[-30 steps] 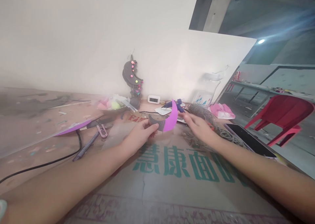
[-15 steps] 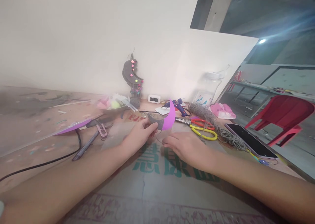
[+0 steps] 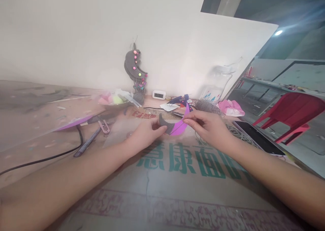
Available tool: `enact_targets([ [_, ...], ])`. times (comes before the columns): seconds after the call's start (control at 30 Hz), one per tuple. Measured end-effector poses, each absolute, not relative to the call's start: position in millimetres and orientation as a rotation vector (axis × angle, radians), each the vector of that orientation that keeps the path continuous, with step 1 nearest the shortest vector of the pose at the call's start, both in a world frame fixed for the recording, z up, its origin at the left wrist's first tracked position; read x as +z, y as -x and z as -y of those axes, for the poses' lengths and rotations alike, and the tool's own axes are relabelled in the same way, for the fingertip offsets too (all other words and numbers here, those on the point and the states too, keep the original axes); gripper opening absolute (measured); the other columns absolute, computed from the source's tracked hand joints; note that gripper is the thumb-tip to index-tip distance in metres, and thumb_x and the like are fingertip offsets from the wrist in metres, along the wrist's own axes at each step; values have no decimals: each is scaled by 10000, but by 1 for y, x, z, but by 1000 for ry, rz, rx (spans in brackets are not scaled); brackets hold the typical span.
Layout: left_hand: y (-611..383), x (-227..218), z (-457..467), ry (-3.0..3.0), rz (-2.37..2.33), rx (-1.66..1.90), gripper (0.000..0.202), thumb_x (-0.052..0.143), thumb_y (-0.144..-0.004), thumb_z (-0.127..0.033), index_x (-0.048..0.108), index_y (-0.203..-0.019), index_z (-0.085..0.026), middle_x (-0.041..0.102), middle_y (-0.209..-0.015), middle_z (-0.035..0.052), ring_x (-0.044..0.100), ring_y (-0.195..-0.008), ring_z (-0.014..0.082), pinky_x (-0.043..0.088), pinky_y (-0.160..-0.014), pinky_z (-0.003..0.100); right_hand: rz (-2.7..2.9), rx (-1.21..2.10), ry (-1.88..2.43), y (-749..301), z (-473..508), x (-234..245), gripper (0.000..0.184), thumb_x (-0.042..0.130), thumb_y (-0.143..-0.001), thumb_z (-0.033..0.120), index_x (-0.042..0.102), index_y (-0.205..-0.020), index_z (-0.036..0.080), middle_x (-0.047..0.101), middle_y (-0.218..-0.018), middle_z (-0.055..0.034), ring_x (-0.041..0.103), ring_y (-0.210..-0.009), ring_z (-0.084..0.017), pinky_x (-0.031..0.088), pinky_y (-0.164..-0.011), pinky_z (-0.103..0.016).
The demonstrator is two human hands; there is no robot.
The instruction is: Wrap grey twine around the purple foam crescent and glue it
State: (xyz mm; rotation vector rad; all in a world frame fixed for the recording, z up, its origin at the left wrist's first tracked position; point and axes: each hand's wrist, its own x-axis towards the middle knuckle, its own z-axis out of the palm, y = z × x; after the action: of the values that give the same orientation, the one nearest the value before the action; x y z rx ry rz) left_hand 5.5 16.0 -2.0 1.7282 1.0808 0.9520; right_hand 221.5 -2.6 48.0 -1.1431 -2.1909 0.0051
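My left hand [image 3: 149,133] pinches the grey-wrapped end of a purple crescent moon cutout [image 3: 179,129]. Grey yarn [image 3: 166,125] is wound around that left part, while the right part is bare purple. My right hand [image 3: 207,124], thumb and forefinger pressed together, grips a strand of the yarn stretched taut across the front of the crescent. Behind the right hand lies the grey yarn skein [image 3: 208,106], partly hidden. A finished-looking grey crescent with coloured pompoms [image 3: 132,66] hangs on the wall beyond.
Behind the crescent are a blue glue gun [image 3: 179,99] and a white digital clock [image 3: 158,95]. A phone [image 3: 259,138] lies at right, near a clear jar [image 3: 215,84] and pink bag [image 3: 231,108]. At left sit a bowl [image 3: 115,104], a thread snipper [image 3: 103,126] and a black cable [image 3: 58,155].
My right hand has moved up and right, drawing the yarn strand across the crescent. It now covers the yellow-handled scissors. My view has tilted down slightly.
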Motion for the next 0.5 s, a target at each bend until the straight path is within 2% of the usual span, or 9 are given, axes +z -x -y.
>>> enact_targets([
  [0.03, -5, -3, -16, -1718, -1086, 955, 204, 553, -771, -385, 632, -826, -205, 611, -709, -12, 538, -624, 148, 379, -563, 241, 2191, 9, 1156, -223, 1, 46, 234, 517, -902, 372, 665, -824, 209, 674, -747, -14, 566, -609, -137, 410, -571, -254],
  [0.1, -5, -5, -17, -1693, -1092, 968, 332, 571, -762, -382, 605, -1050, -219, 603, -682, -23, 544, -603, 149, 379, -544, 242, 2191, 8, 1168, -224, -1, 44, 234, 515, -901, 371, 664, -821, 209, 665, -731, -9, 542, -584, -131, 398, -559, -254],
  [0.17, -4, -7, -17, -1672, -1077, 992, 572, 580, -759, -368, 446, -1304, -251, 581, -643, -45, 550, -585, 152, 376, -526, 240, 2190, 2, 1172, -225, -3, 43, 236, 511, -901, 374, 663, -824, 210, 657, -724, -8, 527, -580, -131, 394, -565, -258],
  [0.2, -4, -8, -17, -1674, -1068, 994, 622, 574, -765, -364, 393, -1352, -263, 569, -626, -52, 553, -583, 154, 377, -525, 240, 2187, -4, 1177, -226, -4, 43, 242, 509, -901, 380, 663, -822, 210, 652, -716, -7, 520, -582, -133, 391, -569, -260],
  [0.27, -4, -7, -17, -1710, -1063, 958, 496, 541, -786, -368, 499, -1269, -261, 565, -618, -42, 558, -596, 157, 385, -539, 247, 2182, -15, 1185, -227, -5, 45, 249, 512, -896, 389, 660, -812, 208, 642, -701, -6, 512, -588, -136, 382, -568, -261],
  [0.37, -5, -5, -16, -1783, -1090, 887, 271, 509, -805, -382, 661, -967, -227, 628, -721, 2, 580, -682, 169, 410, -608, 261, 2180, -24, 1193, -228, -5, 47, 239, 523, -889, 386, 655, -799, 208, 639, -700, -1, 520, -609, -139, 374, -572, -258],
  [0.43, -6, -3, -14, -1806, -1090, 865, 261, 524, -800, -380, 657, -958, -223, 656, -827, 16, 590, -748, 177, 424, -657, 267, 2183, -29, 1213, -228, -4, 49, 229, 527, -887, 380, 653, -799, 210, 634, -689, 5, 520, -609, -136, 370, -578, -258],
  [0.5, -7, -3, -11, -1827, -1072, 832, 310, 558, -784, -375, 619, -1047, -222, 649, -850, 18, 586, -754, 175, 431, -667, 271, 2180, -29, 1233, -228, -4, 51, 223, 529, -887, 377, 652, -808, 210, 633, -689, 8, 515, -603, -132, 372, -587, -259],
])
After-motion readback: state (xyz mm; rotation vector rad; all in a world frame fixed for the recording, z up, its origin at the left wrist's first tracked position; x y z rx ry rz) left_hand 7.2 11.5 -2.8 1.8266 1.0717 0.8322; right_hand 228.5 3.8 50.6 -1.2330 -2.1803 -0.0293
